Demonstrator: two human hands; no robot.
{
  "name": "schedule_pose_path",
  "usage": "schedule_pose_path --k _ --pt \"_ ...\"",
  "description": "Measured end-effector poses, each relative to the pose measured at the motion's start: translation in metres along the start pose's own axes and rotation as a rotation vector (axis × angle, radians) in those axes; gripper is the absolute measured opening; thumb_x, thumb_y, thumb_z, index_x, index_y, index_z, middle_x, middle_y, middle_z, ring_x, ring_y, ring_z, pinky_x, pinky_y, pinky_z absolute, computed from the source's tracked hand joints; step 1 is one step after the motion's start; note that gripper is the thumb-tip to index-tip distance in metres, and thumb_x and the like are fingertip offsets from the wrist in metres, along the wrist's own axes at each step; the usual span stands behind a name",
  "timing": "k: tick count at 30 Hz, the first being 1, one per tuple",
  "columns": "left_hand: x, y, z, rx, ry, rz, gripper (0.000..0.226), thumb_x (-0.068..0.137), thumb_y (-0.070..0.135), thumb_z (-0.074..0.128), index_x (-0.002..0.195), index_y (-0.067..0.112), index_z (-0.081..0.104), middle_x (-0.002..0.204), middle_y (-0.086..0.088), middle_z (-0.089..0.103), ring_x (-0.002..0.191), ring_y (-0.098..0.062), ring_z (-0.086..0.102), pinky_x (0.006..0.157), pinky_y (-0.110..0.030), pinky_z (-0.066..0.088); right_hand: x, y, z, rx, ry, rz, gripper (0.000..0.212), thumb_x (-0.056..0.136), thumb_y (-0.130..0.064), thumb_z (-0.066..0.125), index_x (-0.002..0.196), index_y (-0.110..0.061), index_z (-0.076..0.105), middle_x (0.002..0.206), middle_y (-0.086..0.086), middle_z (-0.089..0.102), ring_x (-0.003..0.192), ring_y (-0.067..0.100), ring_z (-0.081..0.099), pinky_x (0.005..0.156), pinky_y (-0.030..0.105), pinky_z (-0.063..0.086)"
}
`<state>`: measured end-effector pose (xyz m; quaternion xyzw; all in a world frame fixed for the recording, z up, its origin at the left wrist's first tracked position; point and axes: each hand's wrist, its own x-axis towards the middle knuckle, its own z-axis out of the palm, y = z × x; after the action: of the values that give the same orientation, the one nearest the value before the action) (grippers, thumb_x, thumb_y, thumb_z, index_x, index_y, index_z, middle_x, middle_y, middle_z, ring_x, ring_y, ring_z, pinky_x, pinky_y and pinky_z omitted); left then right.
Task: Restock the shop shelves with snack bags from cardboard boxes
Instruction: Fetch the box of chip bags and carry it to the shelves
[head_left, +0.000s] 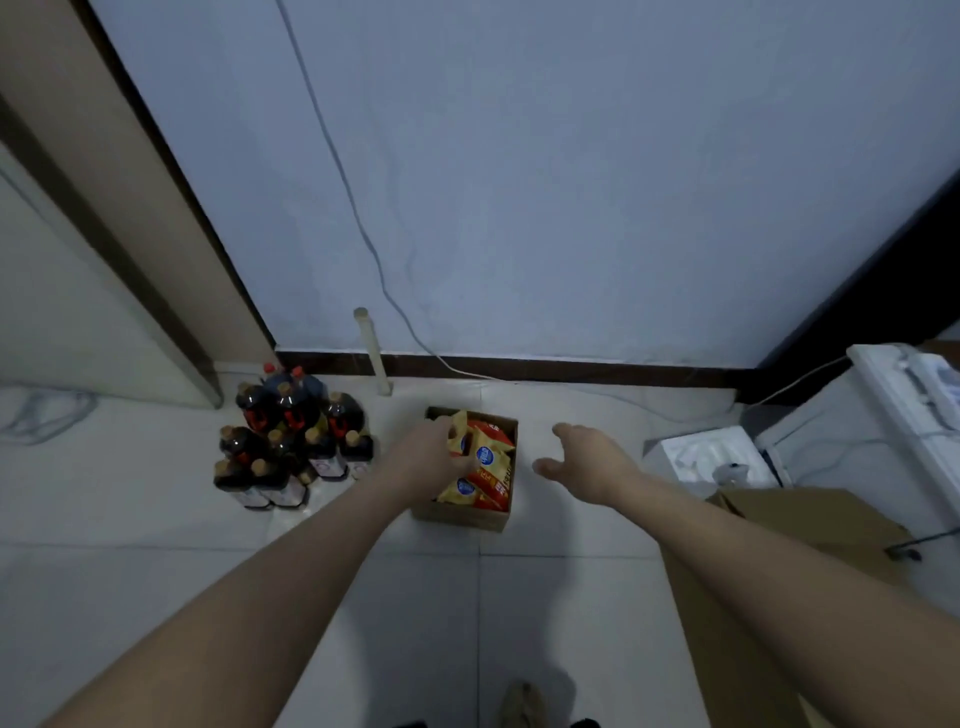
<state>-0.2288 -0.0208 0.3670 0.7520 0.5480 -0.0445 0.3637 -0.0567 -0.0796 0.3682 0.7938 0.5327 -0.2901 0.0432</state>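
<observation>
A small open cardboard box (462, 517) stands on the tiled floor near the wall, filled with several yellow and red snack bags (491, 462). My left hand (428, 454) reaches into the box's left side, its fingers curled round the top of a yellow snack bag (458, 427). My right hand (584, 457) hovers to the right of the box, fingers spread and relaxed, holding nothing and apart from the box.
A cluster of dark bottles (291, 441) stands left of the box. A larger cardboard box (810, 525) and white foam packing (701, 457) lie at the right, beside a white appliance (893, 410). A cable (363, 234) runs down the wall. My shoe (524, 704) shows at the bottom.
</observation>
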Motion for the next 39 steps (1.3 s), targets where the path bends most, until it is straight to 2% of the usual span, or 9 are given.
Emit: schedule_pose_path --k 10,15,20,24,26,30,35,37,39 --pt "0.200 -0.063 0.064 -0.211 -0.070 -0.191 0.065 0.085 0.042 0.065 0.135 0.005 0.045 0.134 -0.010 0.052 0.119 -0.025 0.052 0.094 -0.034 0.046 0.198 0.022 0.056 0.301 -0.129 0.141 0.046 0.095 -0.032 0.052 0.129 0.000 0.050 0.129 0.017 0.058 0.117 0.028 0.056 0.091 0.032 0.046" --pt "0.299 -0.119 0.129 -0.435 -0.064 -0.315 0.054 0.081 0.033 0.072 0.123 0.007 0.048 0.109 0.002 0.057 0.102 -0.017 0.055 0.091 -0.035 0.049 0.294 0.049 0.132 0.355 -0.160 0.243 0.049 0.094 -0.034 0.053 0.127 0.002 0.049 0.127 0.019 0.058 0.115 0.030 0.057 0.090 0.035 0.048" --pt "0.374 -0.179 0.194 -0.419 -0.063 -0.441 0.103 0.065 0.055 0.078 0.142 0.008 0.029 0.141 -0.014 0.040 0.128 -0.032 0.043 0.105 -0.048 0.041 0.365 0.075 0.211 0.361 -0.207 0.296 0.051 0.094 -0.036 0.053 0.125 0.004 0.050 0.127 0.019 0.058 0.114 0.031 0.056 0.090 0.033 0.046" --pt "0.421 -0.207 0.227 -0.350 -0.080 -0.482 0.118 0.065 0.058 0.076 0.150 0.009 0.010 0.153 -0.015 0.022 0.140 -0.035 0.026 0.112 -0.050 0.031 0.410 0.087 0.258 0.371 -0.238 0.325 0.030 0.092 -0.035 0.056 0.099 -0.006 0.053 0.114 0.018 0.062 0.081 0.022 0.052 0.065 0.030 0.042" --pt "0.444 -0.218 0.237 -0.346 -0.082 -0.476 0.121 0.064 0.058 0.075 0.150 0.013 0.003 0.155 -0.015 0.018 0.141 -0.036 0.023 0.113 -0.051 0.029 0.430 0.091 0.277 0.377 -0.219 0.334 0.031 0.092 -0.036 0.057 0.092 -0.008 0.045 0.103 0.015 0.060 0.081 0.020 0.049 0.066 0.029 0.040" --pt "0.475 -0.235 0.260 -0.397 -0.108 -0.480 0.125 0.062 0.062 0.075 0.151 0.020 -0.003 0.156 -0.013 0.016 0.142 -0.035 0.022 0.113 -0.051 0.028 0.453 0.103 0.303 0.427 -0.271 0.375 0.045 0.089 -0.039 0.060 0.112 -0.001 0.054 0.105 0.016 0.061 0.084 0.020 0.050 0.066 0.028 0.040" --pt "0.491 -0.266 0.281 -0.495 -0.118 -0.531 0.133 0.053 0.067 0.076 0.150 0.024 -0.004 0.156 -0.012 0.020 0.141 -0.035 0.025 0.114 -0.052 0.027 0.464 0.124 0.331 0.575 -0.333 0.436 0.074 0.087 -0.039 0.063 0.142 -0.001 0.029 0.136 0.016 0.048 0.117 0.027 0.052 0.079 0.025 0.038" --pt "0.493 -0.276 0.287 -0.514 -0.129 -0.539 0.137 0.048 0.069 0.078 0.150 0.025 -0.003 0.154 -0.011 0.022 0.140 -0.033 0.027 0.114 -0.051 0.028 0.468 0.128 0.340 0.709 -0.358 0.432 0.070 0.087 -0.038 0.064 0.141 -0.008 0.031 0.115 0.008 0.055 0.091 0.013 0.057 0.069 0.020 0.043" --pt "0.494 -0.280 0.291 -0.521 -0.141 -0.543 0.148 0.032 0.074 0.077 0.149 0.027 0.000 0.153 -0.009 0.025 0.140 -0.031 0.029 0.114 -0.050 0.030 0.470 0.130 0.348 0.812 -0.383 0.411 0.038 0.088 -0.036 0.062 0.120 -0.022 0.048 0.094 -0.005 0.056 0.082 0.006 0.055 0.073 0.028 0.052"
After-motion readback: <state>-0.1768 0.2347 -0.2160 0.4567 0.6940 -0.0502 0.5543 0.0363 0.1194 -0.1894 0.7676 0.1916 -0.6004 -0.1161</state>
